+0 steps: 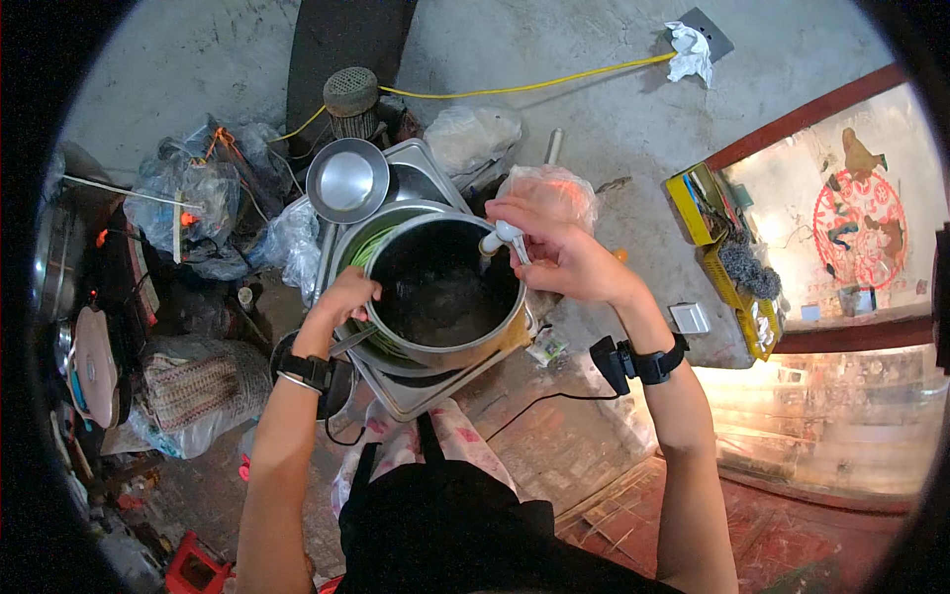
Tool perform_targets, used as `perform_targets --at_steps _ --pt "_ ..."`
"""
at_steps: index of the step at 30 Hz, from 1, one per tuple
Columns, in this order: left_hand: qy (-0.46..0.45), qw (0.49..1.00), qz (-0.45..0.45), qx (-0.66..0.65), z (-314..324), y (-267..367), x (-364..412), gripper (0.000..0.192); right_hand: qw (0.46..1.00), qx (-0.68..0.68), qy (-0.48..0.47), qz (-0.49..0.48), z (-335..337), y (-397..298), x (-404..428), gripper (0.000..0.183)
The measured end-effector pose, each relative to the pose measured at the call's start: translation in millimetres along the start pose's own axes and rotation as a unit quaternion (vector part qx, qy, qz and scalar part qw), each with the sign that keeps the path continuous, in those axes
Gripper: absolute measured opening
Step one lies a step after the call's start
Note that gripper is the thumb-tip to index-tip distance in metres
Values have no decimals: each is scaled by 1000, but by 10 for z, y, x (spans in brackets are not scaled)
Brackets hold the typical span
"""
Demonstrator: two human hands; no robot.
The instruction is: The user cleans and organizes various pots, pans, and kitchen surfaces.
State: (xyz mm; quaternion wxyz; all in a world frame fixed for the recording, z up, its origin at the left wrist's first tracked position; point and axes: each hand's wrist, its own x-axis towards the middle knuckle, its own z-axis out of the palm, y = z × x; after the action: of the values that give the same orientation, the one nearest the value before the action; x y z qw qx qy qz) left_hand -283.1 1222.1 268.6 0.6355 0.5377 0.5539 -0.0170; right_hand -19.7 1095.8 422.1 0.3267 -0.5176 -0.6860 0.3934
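Observation:
My left hand (350, 294) grips the left rim of a deep metal pot (490, 343) with a dark interior. The pot sits tilted over a wider metal basin (397, 217) that holds long green vegetables (367, 249). Both are at a stainless steel sink (393, 393). My right hand (568, 256) is on a white tap (508, 232) at the pot's right side, fingers around its handle. The tap's spout points down into the pot, and what looks like water shows below it. A metal utensil handle (352, 342) sticks out beside my left wrist.
A shallow metal bowl (347, 180) rests on the sink's back left corner. Plastic bags (475, 137) lie behind. A yellow cord (534, 85) crosses the concrete wall. Yellow baskets (724, 275) hang at right below a window. At left are bundled bags (200, 386) and clutter.

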Motion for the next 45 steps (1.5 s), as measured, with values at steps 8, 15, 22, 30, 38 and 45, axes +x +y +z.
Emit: perform_targets --at_steps 8,15,22,30,38,45 --pt "134 973 152 110 198 192 -176 23 996 -32 -81 -1 -160 42 38 69" --pt "170 957 166 166 320 193 -395 23 924 -331 131 -137 128 -40 129 43" --pt "181 969 129 109 154 -273 -541 17 860 -439 243 -96 337 -2 183 47" --pt "250 955 140 -80 -354 -680 -1433 24 929 -219 231 186 905 677 -1104 19" --pt "397 884 210 -129 -731 -1192 -1855 17 890 178 320 270 1687 2157 -1259 36" --pt "470 844 180 -185 -1163 -2026 -2178 21 955 -120 256 88 2051 432 -621 30"
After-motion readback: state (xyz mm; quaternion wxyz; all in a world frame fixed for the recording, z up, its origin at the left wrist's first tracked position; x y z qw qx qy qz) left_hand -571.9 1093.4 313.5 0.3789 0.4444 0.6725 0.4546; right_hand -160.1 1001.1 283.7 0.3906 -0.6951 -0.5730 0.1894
